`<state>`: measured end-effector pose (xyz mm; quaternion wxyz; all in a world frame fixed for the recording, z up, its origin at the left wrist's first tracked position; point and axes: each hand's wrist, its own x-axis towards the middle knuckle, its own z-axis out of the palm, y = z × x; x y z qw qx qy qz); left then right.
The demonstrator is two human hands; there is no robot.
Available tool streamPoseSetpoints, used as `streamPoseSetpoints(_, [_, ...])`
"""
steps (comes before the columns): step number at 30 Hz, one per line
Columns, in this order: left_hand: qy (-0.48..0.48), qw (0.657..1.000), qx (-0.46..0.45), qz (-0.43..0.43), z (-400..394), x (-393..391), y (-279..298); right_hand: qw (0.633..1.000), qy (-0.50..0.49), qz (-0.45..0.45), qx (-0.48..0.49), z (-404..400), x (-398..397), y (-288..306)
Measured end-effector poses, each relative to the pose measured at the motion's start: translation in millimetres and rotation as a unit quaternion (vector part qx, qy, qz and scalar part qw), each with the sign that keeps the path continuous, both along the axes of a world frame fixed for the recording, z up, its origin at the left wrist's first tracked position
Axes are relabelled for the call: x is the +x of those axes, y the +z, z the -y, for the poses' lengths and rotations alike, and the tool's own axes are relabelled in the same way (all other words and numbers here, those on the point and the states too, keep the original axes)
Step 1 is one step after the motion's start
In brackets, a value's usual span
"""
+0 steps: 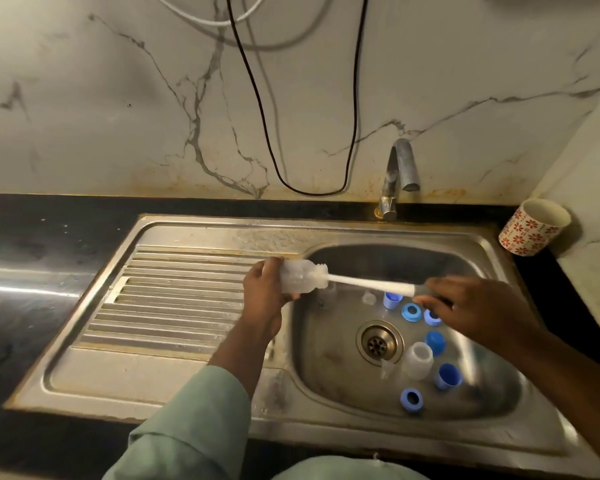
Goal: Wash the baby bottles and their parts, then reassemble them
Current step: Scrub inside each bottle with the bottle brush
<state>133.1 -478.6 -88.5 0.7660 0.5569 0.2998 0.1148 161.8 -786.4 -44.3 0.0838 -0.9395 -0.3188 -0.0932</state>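
- While the left hand grips the clear plastic baby bottle by its base, fingers and thumb curled round it, the bottle lies on its side in the air over the left rim of the stainless steel sink basin, mouth towards the basin.
- Right hand pinches the grey grip of the white long-handled bottle brush between thumb and fingertips; the brush head sits inside the bottle.
- Risk: the bottle is held at its base only. A hard thrust of the brush could, in my judgement, push it out of the grip onto the ribbed steel draining board, left of the basin.
- Risk: a wet, soapy bottle wall would slip readily; whether soap is present cannot be told.
- Risk: loose parts lie near the round steel drain at the basin's centre. Small clear pieces could lodge there or be overlooked.
- Blue plastic caps and collar rings are scattered right of the drain, with a second clear bottle just beside it.
- Steel tap behind the basin shows no running water.
- Hard to make out: the bristles inside the bottle, the clear pieces at the basin's back, and how many parts belong to each bottle.
- Motion blur obscures the right fingers.
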Motion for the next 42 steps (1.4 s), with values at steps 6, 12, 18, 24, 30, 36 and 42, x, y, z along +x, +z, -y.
streamPoseSetpoints(6, [-0.029, 0.999, 0.035, -0.023, -1, 0, -13, 0.996, 0.011, -0.038, 0.081, -2, 8, 7])
streamPoseSetpoints(12, [-0.020, 0.998, 0.033, -0.042, -6, 5, -6, 0.968, -0.037, -0.248, 0.032, -9, 3, -6])
streamPoseSetpoints(18, [-0.012, 1.000, -0.008, 0.021, -6, 10, 4, 0.928, -0.129, -0.298, 0.183, -19, -8, -13])
streamPoseSetpoints(24, [-0.031, 0.977, -0.177, 0.113, -9, 5, 12, 0.916, -0.080, -0.325, 0.220, -16, -32, -19])
streamPoseSetpoints(30, [0.019, 0.996, -0.028, 0.080, 2, 11, 18, 0.923, -0.139, -0.323, 0.156, -33, -48, -28])
streamPoseSetpoints(36, [0.058, 0.995, -0.036, 0.070, -1, 14, 23, 0.836, -0.166, -0.436, 0.290, -31, -44, -13])
streamPoseSetpoints(42, [0.117, 0.992, -0.003, 0.046, 4, 24, 33, 0.872, -0.179, -0.415, 0.188, -68, -69, -27])
